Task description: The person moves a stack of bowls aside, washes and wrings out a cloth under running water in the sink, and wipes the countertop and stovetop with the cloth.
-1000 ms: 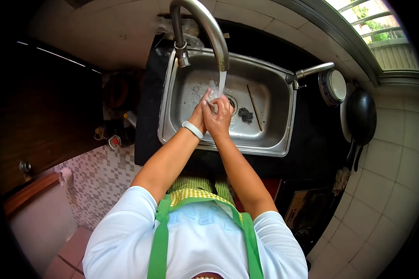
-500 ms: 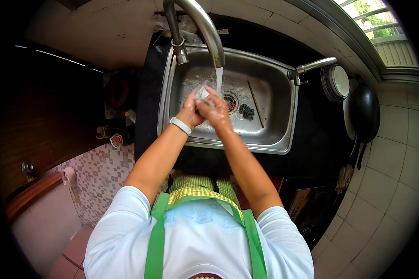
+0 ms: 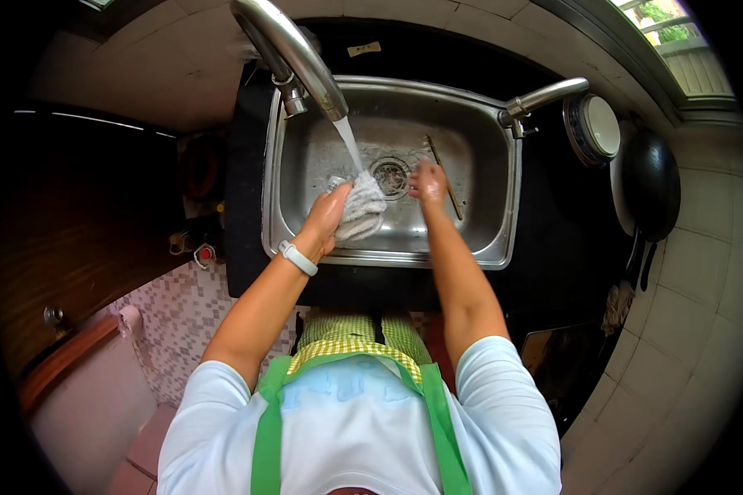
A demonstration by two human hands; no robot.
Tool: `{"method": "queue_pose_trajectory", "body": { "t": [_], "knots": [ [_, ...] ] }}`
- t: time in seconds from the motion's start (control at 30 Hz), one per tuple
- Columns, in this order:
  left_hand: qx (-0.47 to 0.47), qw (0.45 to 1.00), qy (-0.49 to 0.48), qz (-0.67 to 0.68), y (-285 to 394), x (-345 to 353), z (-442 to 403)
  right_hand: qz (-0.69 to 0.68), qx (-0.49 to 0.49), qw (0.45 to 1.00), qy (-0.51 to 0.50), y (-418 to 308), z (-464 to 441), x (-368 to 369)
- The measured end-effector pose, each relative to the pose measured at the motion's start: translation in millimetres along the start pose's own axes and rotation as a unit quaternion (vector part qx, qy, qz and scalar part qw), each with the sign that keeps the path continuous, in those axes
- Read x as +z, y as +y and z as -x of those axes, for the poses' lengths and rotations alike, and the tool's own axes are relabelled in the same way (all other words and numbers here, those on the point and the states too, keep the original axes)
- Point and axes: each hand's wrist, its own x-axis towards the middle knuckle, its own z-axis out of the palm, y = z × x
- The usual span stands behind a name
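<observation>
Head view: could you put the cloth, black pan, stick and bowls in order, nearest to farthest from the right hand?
1. Stick, beside the right hand.
2. Cloth, leftward, in the left hand.
3. Bowls, right of the sink.
4. Black pan, farther right.

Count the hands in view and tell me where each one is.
2. The left hand holds the grey-white cloth at the running water; the right hand is to the right of the drain. No other hand shows.
</observation>
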Motion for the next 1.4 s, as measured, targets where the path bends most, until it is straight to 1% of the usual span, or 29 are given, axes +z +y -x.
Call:
{"method": "queue_pose_trajectory", "body": {
  "t": [0.03,0.07,0.13,0.2,0.23,0.27,0.33,0.37,0.4,0.43,0.47,0.53,0.6,0.63,0.67,0.7,0.73,0.77,0.8,0.83,0.87,0.93,1.0,1.07,1.13,1.23,1.3,1.33,1.4],
  "knots": [
    [0.033,0.999,0.015,-0.022,1.7,-7.9,2.0,0.226,-0.124,0.965,0.051,50.9,-62.5,-29.8],
    [0.064,0.997,0.030,-0.044,2.9,-16.9,2.5,0.411,-0.160,0.894,0.082,26.9,-46.4,-53.5],
    [0.067,0.992,0.076,-0.080,-13.9,-40.8,-19.9,0.556,-0.057,0.827,0.058,24.8,-47.4,-78.3],
    [0.178,0.962,0.110,-0.176,-22.3,-39.0,-23.9,0.593,-0.030,0.805,0.018,36.6,-52.4,-87.8],
    [0.184,0.955,0.115,-0.202,-24.0,-33.7,-20.3,0.628,-0.003,0.778,-0.015,41.5,-56.3,-89.2],
    [0.184,0.955,0.123,-0.198,-25.3,-36.0,-22.6,0.631,-0.006,0.776,-0.023,44.1,-63.2,-85.8],
    [0.182,0.883,0.159,-0.402,-29.4,-40.6,-22.1,0.577,-0.074,0.811,-0.064,40.5,-62.7,-76.5],
    [0.198,0.863,0.168,-0.434,-31.1,-40.8,-20.5,0.580,-0.079,0.808,-0.069,36.7,-60.6,-74.4],
    [0.199,0.863,0.174,-0.429,-30.9,-40.8,-18.1,0.532,-0.183,0.822,-0.082,17.2,-40.7,-68.0],
    [0.211,0.803,0.149,-0.537,-30.9,-41.2,-15.5,0.477,-0.284,0.826,-0.096,6.5,-23.7,-61.9],
    [0.218,0.730,0.124,-0.635,-31.7,-41.2,-13.4,0.399,-0.345,0.837,-0.146,10.6,-14.8,-56.8],
    [0.184,0.705,0.116,-0.675,-43.5,-42.4,-14.8,0.305,-0.390,0.831,-0.253,5.4,12.8,-33.8],
    [0.320,0.642,0.123,-0.685,-59.1,-46.2,-17.6,0.135,-0.082,0.918,-0.364,-22.1,51.7,-10.8],
    [0.315,0.744,0.049,-0.588,-49.5,-42.4,-21.8,0.100,-0.061,0.919,-0.376,-27.4,56.5,-0.3],
    [0.317,0.745,0.056,-0.585,-46.8,-35.2,-22.0,0.103,-0.063,0.916,-0.382,-33.3,60.3,7.1],
    [0.227,0.919,0.031,-0.319,-39.9,-22.7,-18.1,0.073,-0.010,0.927,-0.367,-39.4,64.8,14.3],
    [0.117,0.993,-0.002,-0.018,-35.0,-12.6,-17.8,0.043,0.042,0.935,-0.349,-46.5,71.1,20.4],
    [0.120,0.993,-0.002,-0.012,-33.0,-5.8,-20.2,0.011,0.025,0.950,-0.312,-49.5,83.5,27.1],
    [0.148,0.985,-0.069,0.048,-30.8,1.1,-24.3,0.018,0.021,0.949,-0.313,-47.4,88.3,30.8],
    [0.175,0.969,-0.138,0.108,-29.6,7.0,-29.4,0.035,-0.027,0.957,-0.286,-43.2,89.6,32.7],
    [0.179,0.966,-0.142,0.117,-28.3,12.5,-34.0,0.052,-0.076,0.962,-0.257,-38.9,90.2,33.1],
    [0.158,0.981,-0.094,0.066,-29.6,24.1,-44.8,0.067,-0.122,0.963,-0.233,-37.7,94.8,28.6],
    [0.150,0.975,-0.086,0.139,-29.0,35.1,-47.0,0.178,-0.190,0.947,-0.188,-40.8,101.5,18.3],
    [0.110,0.980,-0.005,0.163,-22.7,41.0,-44.3,0.148,-0.194,0.947,-0.210,-42.9,115.0,6.0],
    [0.073,0.969,0.030,0.235,-7.5,35.7,-55.5,0.070,-0.047,0.975,-0.207,-61.3,147.8,-2.7],
    [0.063,0.957,0.030,0.280,7.5,7.6,-67.8,-0.014,0.051,0.971,-0.234,-74.6,170.3,-30.8],
    [0.137,0.964,0.019,0.229,16.6,-1.9,-63.6,-0.089,0.145,0.953,-0.252,-83.4,174.8,-41.0],
    [0.135,0.964,0.017,0.228,18.1,-1.5,-60.6,-0.090,0.145,0.953,-0.250,-81.4,170.9,-43.2],
    [0.192,0.952,0.016,0.236,18.0,-2.8,-53.2,-0.202,0.253,0.905,-0.277,-74.2,159.4,-41.9]
  ]
}}
